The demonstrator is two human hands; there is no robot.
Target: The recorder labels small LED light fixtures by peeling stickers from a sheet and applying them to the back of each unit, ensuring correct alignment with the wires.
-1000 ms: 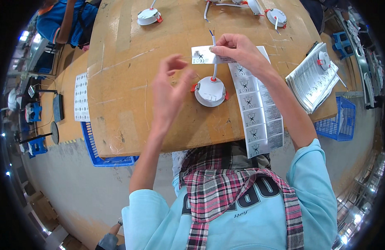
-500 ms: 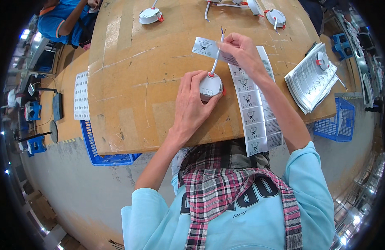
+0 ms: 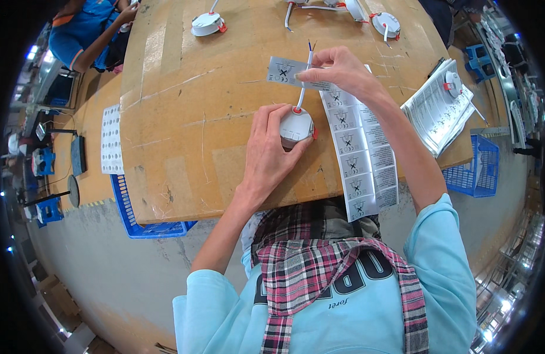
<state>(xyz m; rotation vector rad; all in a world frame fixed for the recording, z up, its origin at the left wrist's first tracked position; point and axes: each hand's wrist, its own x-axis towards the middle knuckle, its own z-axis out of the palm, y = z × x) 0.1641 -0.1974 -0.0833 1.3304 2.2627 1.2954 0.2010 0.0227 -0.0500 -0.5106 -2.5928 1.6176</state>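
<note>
A round white downlight (image 3: 295,125) with a red clip rests on the table, and my left hand (image 3: 265,140) is closed around its left and near sides. From a red grommet at its far edge a white cable (image 3: 302,97) rises to bare-ended wires. My right hand (image 3: 343,71) pinches a silver printed label (image 3: 282,71) crosswise at this cable, thumb extended to where they meet. The label's left part sticks out free; fingers hide some of its right part. Beneath the right forearm lies a sheet of labels (image 3: 356,156), its near end hanging past the table edge.
Other downlights (image 3: 207,24) stand at the table's (image 3: 178,147) far side. On the right, a stack of papers (image 3: 441,112) bears another downlight (image 3: 453,84). Blue baskets (image 3: 479,168) sit below both sides. A person in blue (image 3: 86,32) works at the far left.
My right thumb has stretched left along the label to the cable. The label has tilted slightly. My left hand keeps its hold on the downlight, and the whole view has shifted a little.
</note>
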